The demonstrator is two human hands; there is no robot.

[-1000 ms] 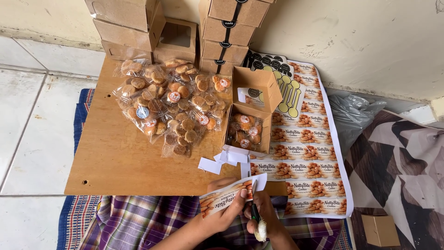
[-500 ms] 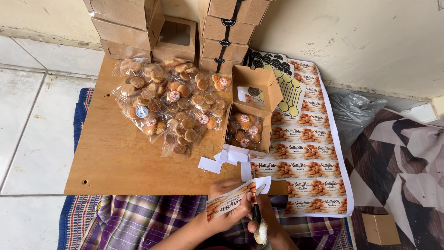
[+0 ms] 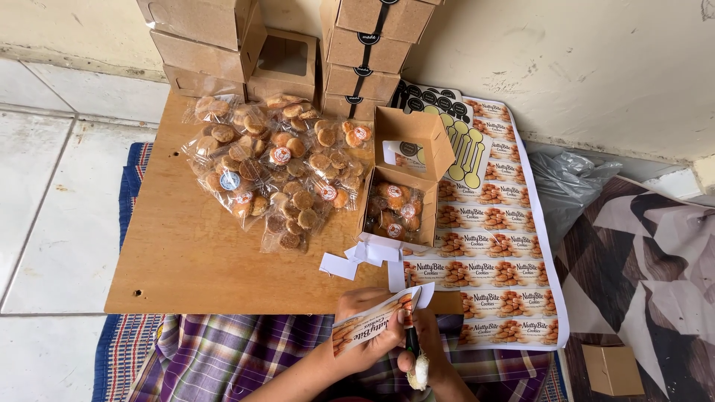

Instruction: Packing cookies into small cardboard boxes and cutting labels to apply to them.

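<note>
Lifted slightly off the table [image 3: 186, 253], the label strip [image 3: 370, 324] tilts in my left hand [image 3: 363, 327], which grips it; my right hand [image 3: 421, 339], just beside, clenches a small tool [image 3: 412, 339].

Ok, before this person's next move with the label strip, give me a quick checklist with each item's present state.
1. Label strip held in the left hand: ok, gripped near the table's front edge.
2. Thin dark tool in the right hand: ok, it meets the strip's right end; whether it is a blade or a pen, cannot tell.
3. Open box ready: ok, lid up, cookie packs inside.
4. Loose cookie packs out of the hands' way: ok, piled further back.
5. Label sheet within reach: ok, lies flat on the right.
6. Paper scraps cleared: not ok, lying beside the box.
</note>
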